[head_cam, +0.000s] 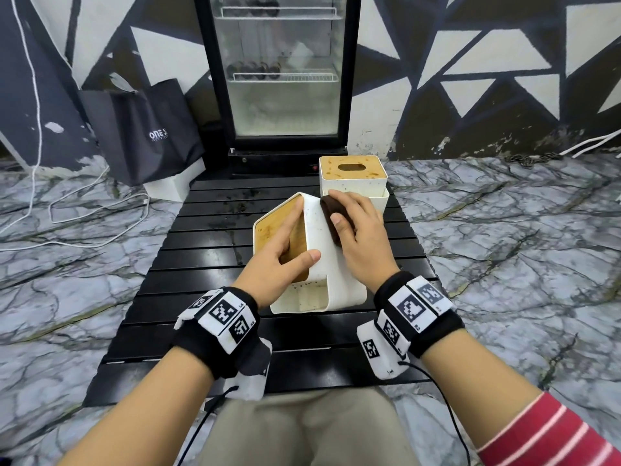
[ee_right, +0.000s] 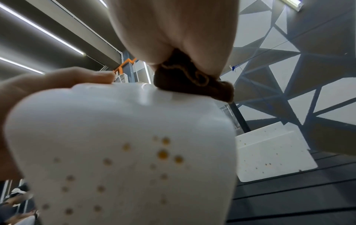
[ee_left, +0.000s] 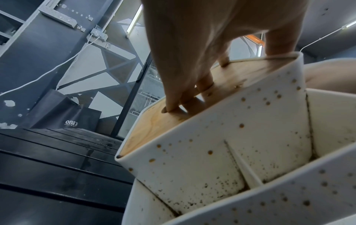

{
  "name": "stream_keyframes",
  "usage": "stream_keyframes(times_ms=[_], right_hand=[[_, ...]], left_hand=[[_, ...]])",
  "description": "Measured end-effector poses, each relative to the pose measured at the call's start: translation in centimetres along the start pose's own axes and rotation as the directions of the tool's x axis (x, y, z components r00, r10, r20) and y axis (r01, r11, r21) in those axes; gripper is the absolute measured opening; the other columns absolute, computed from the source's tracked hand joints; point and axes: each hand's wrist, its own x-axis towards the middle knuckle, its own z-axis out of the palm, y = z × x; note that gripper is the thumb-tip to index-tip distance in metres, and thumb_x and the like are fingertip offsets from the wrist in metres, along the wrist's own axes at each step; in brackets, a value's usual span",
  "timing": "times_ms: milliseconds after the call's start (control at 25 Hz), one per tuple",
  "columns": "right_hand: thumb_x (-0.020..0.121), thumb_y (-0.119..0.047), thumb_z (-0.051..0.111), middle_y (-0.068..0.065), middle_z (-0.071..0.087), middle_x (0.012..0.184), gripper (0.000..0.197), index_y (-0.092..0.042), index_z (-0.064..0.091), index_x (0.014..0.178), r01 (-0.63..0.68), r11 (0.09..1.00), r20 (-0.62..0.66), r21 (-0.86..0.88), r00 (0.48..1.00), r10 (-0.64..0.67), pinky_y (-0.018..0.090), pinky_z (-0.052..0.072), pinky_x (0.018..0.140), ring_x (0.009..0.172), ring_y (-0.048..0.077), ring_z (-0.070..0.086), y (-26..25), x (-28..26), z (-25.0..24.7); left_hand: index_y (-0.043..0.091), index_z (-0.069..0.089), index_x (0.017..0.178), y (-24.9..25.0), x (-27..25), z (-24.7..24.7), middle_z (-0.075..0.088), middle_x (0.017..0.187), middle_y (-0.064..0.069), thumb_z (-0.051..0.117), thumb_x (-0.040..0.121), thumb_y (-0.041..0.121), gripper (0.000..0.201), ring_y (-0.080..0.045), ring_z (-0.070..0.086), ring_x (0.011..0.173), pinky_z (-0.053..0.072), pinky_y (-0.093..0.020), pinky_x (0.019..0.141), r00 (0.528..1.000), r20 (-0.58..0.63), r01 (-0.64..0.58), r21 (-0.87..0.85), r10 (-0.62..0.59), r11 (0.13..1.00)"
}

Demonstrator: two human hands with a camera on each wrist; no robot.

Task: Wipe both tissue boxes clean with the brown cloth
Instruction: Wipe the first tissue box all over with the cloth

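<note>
A white tissue box [head_cam: 322, 264] with a wooden lid lies tilted on the black slatted table [head_cam: 188, 250], its white walls speckled with brown spots [ee_left: 212, 137]. My left hand [head_cam: 285, 243] grips it, fingers on the wooden lid and in its slot [ee_left: 173, 106], thumb on the white side. My right hand [head_cam: 356, 227] holds the folded brown cloth [head_cam: 331, 218] pressed onto the box's upper white side [ee_right: 123, 152]; the cloth [ee_right: 192, 82] bulges from under the palm. The second tissue box [head_cam: 353, 179] stands upright just behind, its wooden top stained; its spotted wall [ee_right: 273, 153] shows at right.
A glass-door fridge [head_cam: 282, 72] stands behind the table. A dark tote bag [head_cam: 148, 132] leans at its left, and white cables [head_cam: 67, 210] run over the marble floor. My lap is at the table's near edge.
</note>
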Motion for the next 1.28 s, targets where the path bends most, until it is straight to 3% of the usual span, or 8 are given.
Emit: stream_keyframes(times_ms=[240,360,720,880,1040,1120,1200,1280], right_hand=[[0.09,-0.029,0.039,-0.001,0.047,0.129,0.041,-0.023,0.048,0.129,0.007,0.999,0.023,0.033,1.0,-0.007,0.024,0.022,0.102,0.119,0.019,0.034,-0.9,-2.9,0.5],[0.09,-0.025,0.041,-0.001,0.049,0.126,0.039,-0.022,0.05,0.128,0.066,0.996,0.018,0.059,0.998,-0.067,0.023,0.024,0.101,0.118,0.021,0.037,-1.4,-2.4,0.6],[0.09,-0.023,0.041,-0.011,0.044,0.12,0.038,-0.021,0.051,0.127,0.082,0.994,0.017,0.071,0.996,-0.083,0.023,0.025,0.099,0.116,0.018,0.039,-1.5,-2.7,0.3],[0.09,-0.024,0.04,-0.002,0.049,0.125,0.039,-0.022,0.05,0.128,0.044,0.997,0.016,0.06,0.999,-0.045,0.026,0.028,0.1,0.116,0.019,0.04,-1.2,-1.2,-0.1],[0.09,-0.022,0.042,-0.01,0.045,0.121,0.038,-0.022,0.051,0.127,0.078,0.993,0.028,0.084,0.996,-0.081,0.023,0.026,0.101,0.118,0.017,0.038,-1.3,-2.7,0.2],[0.09,-0.022,0.042,-0.012,0.044,0.119,0.037,-0.022,0.051,0.126,0.088,0.992,0.034,0.094,0.995,-0.092,0.023,0.026,0.101,0.118,0.017,0.038,-1.4,-2.8,0.2],[0.09,-0.022,0.041,-0.011,0.045,0.119,0.037,-0.021,0.052,0.125,0.089,0.991,0.035,0.101,0.995,-0.092,0.026,0.028,0.101,0.118,0.02,0.04,-1.5,-1.7,0.3],[0.089,-0.024,0.04,-0.004,0.048,0.122,0.038,-0.021,0.051,0.126,0.068,0.993,0.053,0.093,0.996,-0.073,0.027,0.028,0.1,0.117,0.021,0.04,-1.4,-0.5,0.2]], left_hand=[[0.057,0.014,0.14,-0.1,0.4,-0.5,0.038,0.147,0.011,0.063,0.072,0.057,0.084,-0.014,0.04,0.134,0.034,-0.044,0.112,0.999,0.048,-0.016,-0.016,0.016,1.0],[0.055,0.013,0.142,0.0,0.4,-0.3,0.031,0.151,0.015,0.063,0.073,0.057,0.085,-0.012,0.033,0.138,0.028,-0.044,0.115,0.998,0.06,-0.034,-0.007,0.034,0.999],[0.05,0.011,0.144,0.8,0.4,0.0,0.029,0.152,0.015,0.062,0.078,0.051,0.083,-0.01,0.032,0.139,0.026,-0.04,0.116,0.997,0.072,-0.035,0.039,0.032,0.999],[0.047,0.01,0.144,1.3,0.5,0.6,0.038,0.149,-0.002,0.063,0.087,0.034,0.079,-0.026,0.033,0.137,0.028,-0.041,0.114,0.999,0.039,-0.028,0.055,0.026,0.998],[0.058,0.012,0.139,1.2,0.4,0.2,0.04,0.147,0.0,0.062,0.078,0.051,0.079,-0.022,0.036,0.137,0.031,-0.044,0.113,0.998,0.057,-0.008,0.031,0.006,0.999],[0.06,0.013,0.137,1.3,0.3,0.1,0.039,0.148,-0.001,0.062,0.079,0.048,0.077,-0.023,0.036,0.137,0.031,-0.044,0.113,0.999,0.049,-0.003,0.019,0.002,1.0],[0.055,0.011,0.14,1.5,0.4,0.0,0.037,0.148,-0.01,0.062,0.085,0.039,0.077,-0.029,0.034,0.135,0.033,-0.04,0.112,1.0,0.031,-0.006,0.032,0.005,0.999],[0.046,0.011,0.144,1.6,0.4,0.1,0.035,0.145,-0.022,0.061,0.089,0.028,0.077,-0.025,0.035,0.126,0.042,-0.028,0.098,1.0,0.028,-0.008,0.024,0.007,1.0]])
